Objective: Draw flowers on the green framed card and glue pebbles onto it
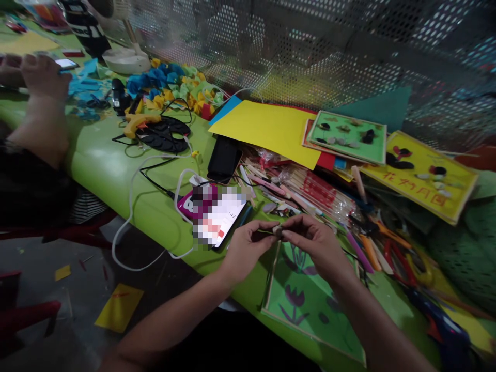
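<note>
Fingertips of my left hand (245,249) and my right hand (321,248) meet in a pinch around a small grey-brown pebble (277,231). The fingers partly cover it. Below them lies a green framed picture (315,328) with dark tulip shapes drawn on it, partly hidden by my right forearm. A phone with a lit screen (228,219) rests just left of my left hand. Beyond my fingers is a small heap of pebbles and bits (279,207).
Pliers (401,261), markers (360,250) and a blue glue gun (445,320) lie at right. Framed pebble pictures (351,135) and yellow card (263,126) stand behind. White cable (129,222) loops over the table edge. Another person's hand (44,75) is at far left.
</note>
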Demonstrator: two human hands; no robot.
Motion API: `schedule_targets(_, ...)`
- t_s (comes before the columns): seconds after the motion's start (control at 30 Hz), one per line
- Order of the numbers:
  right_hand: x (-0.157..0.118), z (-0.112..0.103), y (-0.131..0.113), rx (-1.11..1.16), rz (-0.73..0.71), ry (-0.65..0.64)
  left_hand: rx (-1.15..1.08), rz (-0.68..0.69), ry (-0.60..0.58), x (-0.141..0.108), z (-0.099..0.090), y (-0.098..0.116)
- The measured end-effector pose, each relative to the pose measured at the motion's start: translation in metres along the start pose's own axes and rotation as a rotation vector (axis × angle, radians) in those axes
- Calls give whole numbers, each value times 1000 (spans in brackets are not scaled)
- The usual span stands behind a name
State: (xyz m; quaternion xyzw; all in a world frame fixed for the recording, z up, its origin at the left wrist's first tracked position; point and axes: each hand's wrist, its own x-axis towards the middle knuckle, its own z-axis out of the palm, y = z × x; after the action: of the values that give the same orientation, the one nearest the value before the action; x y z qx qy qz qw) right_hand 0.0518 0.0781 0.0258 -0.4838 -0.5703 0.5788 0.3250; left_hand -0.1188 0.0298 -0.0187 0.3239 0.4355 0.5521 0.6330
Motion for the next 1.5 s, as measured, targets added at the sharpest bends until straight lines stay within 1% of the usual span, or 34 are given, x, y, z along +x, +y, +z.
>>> schedule_targets(0.1,0,3,-3,-49,-6,7,-17,6,-4,-1,1,1)
schedule_targets(0.23,-2,5,-1,-285,-42,28,17,44,17,-2,1,2)
schedule_targets(0.3,-3,5,0,-404,-47,-18,41,60,21,-2,0,2)
schedule_targets(0.37,-4,4,-1,-448,-40,-101,52,73,13,-2,0,1)
schedule_targets(0.43,-5,4,-2,-442,-30,-162,53,74,5,-2,0,0)
schedule_targets(0.47,-6,5,-2,-436,-26,-172,54,72,3,-2,0,0)
schedule_targets(0.7,-8,10,1,-421,-44,-136,97,69,39,-3,2,4)
schedule_targets(1.0,-7,7,6,-279,44,-182,86,68,44,-3,3,4)
schedule_targets(1.27,-7,7,11,-221,13,-176,108,78,29,-5,1,3)
schedule_targets(1.5,-9,3,10,-237,23,-199,40,74,19,-2,1,3)
